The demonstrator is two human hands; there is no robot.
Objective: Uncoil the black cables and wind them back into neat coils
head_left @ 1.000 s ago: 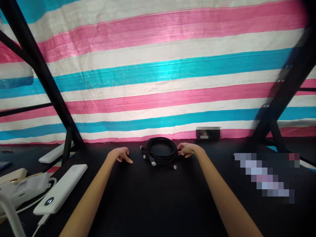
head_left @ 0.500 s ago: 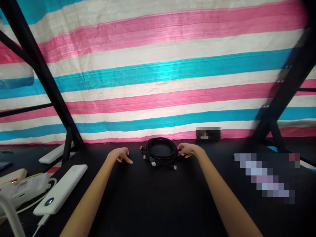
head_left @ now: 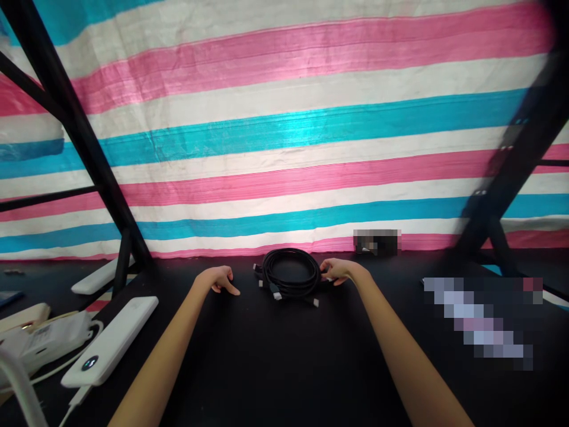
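Several black cables [head_left: 291, 292] lie wound in a round coil on the black tabletop [head_left: 284, 362]. Their metal-tipped plugs stick out around the left, front and right of the coil. At its right edge, my right hand [head_left: 340, 270] has its fingers closed around a cable end, with a pale plug tip showing between them. My left hand [head_left: 217, 279] is a short way left of the coil, not touching it. Its thumb points out, apart from the curled fingers, and nothing is in it.
On the left lie a white power bank [head_left: 113, 341] with a white cable plugged in, a white adapter [head_left: 57, 338] and another white slab-shaped thing [head_left: 100, 277]. Black frame posts [head_left: 95, 154] flank both sides. Behind hangs a striped sheet [head_left: 284, 136]. Two pixelated things are at the right.
Almost nothing differs. The view has shifted very slightly; both hands and the cable coil stay in place.
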